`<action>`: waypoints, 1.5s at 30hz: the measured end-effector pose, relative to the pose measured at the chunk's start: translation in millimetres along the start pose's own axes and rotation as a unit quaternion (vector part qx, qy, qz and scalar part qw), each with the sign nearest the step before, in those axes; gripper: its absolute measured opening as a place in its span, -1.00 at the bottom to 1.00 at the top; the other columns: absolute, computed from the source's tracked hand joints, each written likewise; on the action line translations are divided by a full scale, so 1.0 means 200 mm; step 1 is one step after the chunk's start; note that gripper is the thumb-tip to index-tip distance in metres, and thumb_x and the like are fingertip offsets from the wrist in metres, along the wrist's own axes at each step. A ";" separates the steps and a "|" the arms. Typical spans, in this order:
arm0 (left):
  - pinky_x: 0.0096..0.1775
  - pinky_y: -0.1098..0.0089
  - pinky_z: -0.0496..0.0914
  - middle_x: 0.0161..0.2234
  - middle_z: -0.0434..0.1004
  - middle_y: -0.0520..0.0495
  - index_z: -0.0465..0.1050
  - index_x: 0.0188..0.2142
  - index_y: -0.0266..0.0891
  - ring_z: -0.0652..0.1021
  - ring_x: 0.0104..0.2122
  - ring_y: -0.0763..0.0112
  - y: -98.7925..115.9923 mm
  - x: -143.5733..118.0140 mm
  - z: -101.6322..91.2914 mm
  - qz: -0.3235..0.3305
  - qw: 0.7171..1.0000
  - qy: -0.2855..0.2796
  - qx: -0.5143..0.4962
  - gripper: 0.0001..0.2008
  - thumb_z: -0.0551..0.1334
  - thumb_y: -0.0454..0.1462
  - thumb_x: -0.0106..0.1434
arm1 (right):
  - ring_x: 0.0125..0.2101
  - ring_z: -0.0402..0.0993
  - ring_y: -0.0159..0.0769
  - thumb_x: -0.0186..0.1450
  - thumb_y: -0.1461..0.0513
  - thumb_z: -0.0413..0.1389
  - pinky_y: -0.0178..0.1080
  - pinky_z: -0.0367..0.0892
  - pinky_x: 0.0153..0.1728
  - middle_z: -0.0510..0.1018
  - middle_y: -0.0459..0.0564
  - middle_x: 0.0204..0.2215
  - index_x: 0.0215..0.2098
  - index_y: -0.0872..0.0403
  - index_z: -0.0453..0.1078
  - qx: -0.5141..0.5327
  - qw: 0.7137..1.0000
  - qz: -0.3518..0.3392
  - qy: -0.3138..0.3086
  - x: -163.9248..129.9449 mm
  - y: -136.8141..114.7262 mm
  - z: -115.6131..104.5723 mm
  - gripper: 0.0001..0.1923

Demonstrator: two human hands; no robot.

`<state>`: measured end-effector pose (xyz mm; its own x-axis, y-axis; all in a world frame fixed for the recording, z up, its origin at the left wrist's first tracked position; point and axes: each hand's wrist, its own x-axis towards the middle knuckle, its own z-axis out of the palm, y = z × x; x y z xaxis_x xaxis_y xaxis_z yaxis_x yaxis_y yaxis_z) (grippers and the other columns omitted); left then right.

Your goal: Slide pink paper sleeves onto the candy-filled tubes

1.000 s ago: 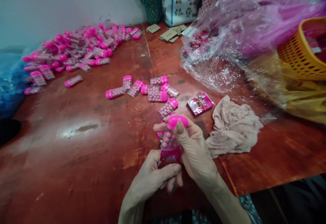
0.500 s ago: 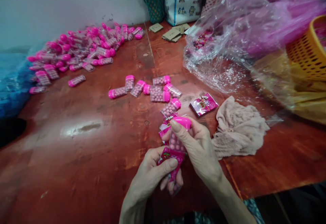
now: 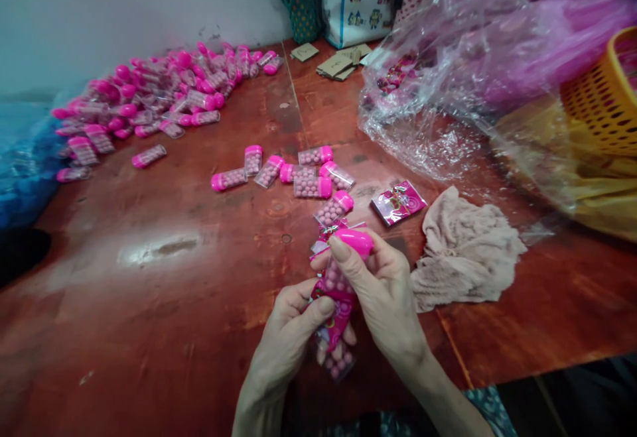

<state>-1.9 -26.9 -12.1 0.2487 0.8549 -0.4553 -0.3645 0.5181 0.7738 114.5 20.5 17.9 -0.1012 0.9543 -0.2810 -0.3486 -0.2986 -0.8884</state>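
Right hand gripping a pink-capped tube by its upper end, left hand pinching a pink label against the tube's lower part, loose tubes lying just beyond on the worktop, cloth lying right of the hands.

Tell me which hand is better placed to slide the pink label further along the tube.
Probably the left hand: its thumb already presses the label around the tube. The right hand grips the cap, steadying it.
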 end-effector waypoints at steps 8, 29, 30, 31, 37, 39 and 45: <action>-0.47 0.51 0.31 -0.57 0.49 0.02 0.55 -0.34 -0.26 0.42 -0.56 0.49 0.00 -0.01 -0.01 0.063 0.987 0.111 0.101 -0.82 0.26 -0.20 0.13 | -0.47 0.49 -0.42 0.23 0.12 0.14 -0.37 0.39 -0.36 0.57 -0.10 -0.50 -0.39 0.09 0.39 0.001 1.000 -0.014 0.003 -0.01 0.02 0.03 -0.81; -0.36 0.51 0.35 -0.50 0.55 0.08 0.59 -0.41 -0.15 0.47 -0.46 0.45 0.03 -0.01 -0.01 0.149 0.952 0.220 0.154 -0.81 0.40 -0.36 -0.10 | -0.42 0.41 -0.36 0.15 0.10 0.20 -0.32 0.33 -0.34 0.49 -0.12 -0.46 -0.38 0.07 0.44 -0.115 0.991 -0.033 -0.055 0.00 0.00 0.00 -0.80; -0.35 0.52 0.35 -0.49 0.55 0.09 0.59 -0.41 -0.14 0.47 -0.45 0.45 0.03 -0.02 -0.02 0.156 0.950 0.219 0.157 -0.81 0.39 -0.37 -0.09 | -0.43 0.40 -0.36 0.15 0.10 0.20 -0.32 0.32 -0.35 0.48 -0.13 -0.47 -0.39 0.08 0.44 -0.142 0.987 -0.036 -0.072 0.00 -0.02 -0.02 -0.80; -0.36 0.52 0.35 -0.49 0.54 0.10 0.59 -0.42 -0.12 0.47 -0.45 0.46 0.03 -0.02 -0.02 0.169 0.947 0.220 0.164 -0.83 0.39 -0.37 -0.08 | -0.43 0.39 -0.37 0.15 0.11 0.19 -0.33 0.31 -0.35 0.48 -0.13 -0.48 -0.40 0.08 0.44 -0.168 0.981 -0.036 -0.091 0.01 -0.04 -0.04 -0.81; -0.39 0.54 0.33 -0.49 0.52 0.09 0.59 -0.40 -0.11 0.46 -0.47 0.49 0.08 -0.02 0.02 0.300 0.884 0.251 0.254 -0.82 0.34 -0.41 -0.01 | -0.42 0.38 -0.36 0.25 0.12 0.09 -0.34 0.28 -0.38 0.48 -0.16 -0.47 -0.37 0.05 0.38 -0.231 0.965 -0.055 -0.112 -0.03 -0.06 -0.06 -0.83; -0.37 0.53 0.33 -0.48 0.52 0.08 0.59 -0.42 -0.13 0.47 -0.45 0.47 0.10 -0.02 0.03 0.318 0.876 0.260 0.251 -0.83 0.36 -0.41 -0.04 | -0.44 0.38 -0.37 0.25 0.11 0.09 -0.35 0.29 -0.40 0.48 -0.15 -0.47 -0.37 0.06 0.37 -0.204 0.972 -0.069 -0.094 -0.05 -0.04 -0.04 -0.82; -0.28 0.48 0.39 -0.40 0.57 0.00 0.54 -0.26 -0.18 0.53 -0.37 0.40 0.09 -0.03 -0.01 0.302 0.925 0.231 0.019 -0.62 0.44 -0.36 -0.16 | -0.38 0.47 -0.36 0.22 0.20 0.14 -0.34 0.36 -0.30 0.55 -0.14 -0.42 -0.33 0.03 0.40 -0.036 0.991 -0.120 -0.035 -0.13 0.02 0.01 -0.93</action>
<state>-12.2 -22.9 3.1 -0.4028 0.9128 -0.0676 -0.2784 -0.0518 0.9591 113.6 -6.3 22.1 -0.0883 0.9955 -0.0344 -0.3029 -0.0597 -0.9511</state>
